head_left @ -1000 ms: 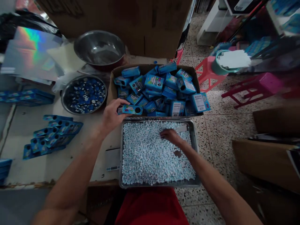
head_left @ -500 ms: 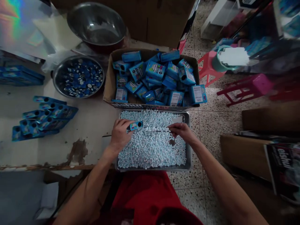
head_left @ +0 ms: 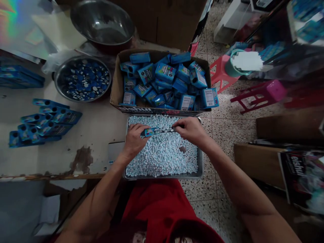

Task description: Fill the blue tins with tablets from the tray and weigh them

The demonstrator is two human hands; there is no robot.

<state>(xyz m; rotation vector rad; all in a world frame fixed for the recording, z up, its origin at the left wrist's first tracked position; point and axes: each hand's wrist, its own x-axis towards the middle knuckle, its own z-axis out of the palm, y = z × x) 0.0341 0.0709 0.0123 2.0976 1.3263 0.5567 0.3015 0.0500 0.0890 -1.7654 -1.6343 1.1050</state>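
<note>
My left hand [head_left: 136, 139] is closed around a small blue candy box [head_left: 150, 132], held above the tray. Pinched in my right hand [head_left: 190, 131] is a narrow channel-like scoop [head_left: 165, 130] with pale candies lying along it. The scoop's left end meets the right end of the box; whether it reaches inside I cannot tell. Beneath both hands, a metal tray [head_left: 200, 163] is filled with small pale blue and white candies [head_left: 159, 157]. A dark bare patch shows in the candies at the right.
Behind the tray, a cardboard carton [head_left: 115, 84] holds many blue boxes. To the left are a bowl of blue wrapped pieces [head_left: 83, 81], a larger metal bowl [head_left: 102, 23] and standing blue boxes with holes [head_left: 45, 121]. Plastic stools [head_left: 263, 94] and cartons [head_left: 258, 162] stand at the right.
My right hand has lifted the scoop from the candies and brought it left against the box. My left hand has tilted the box so its hole no longer faces up. The view has shifted slightly.
</note>
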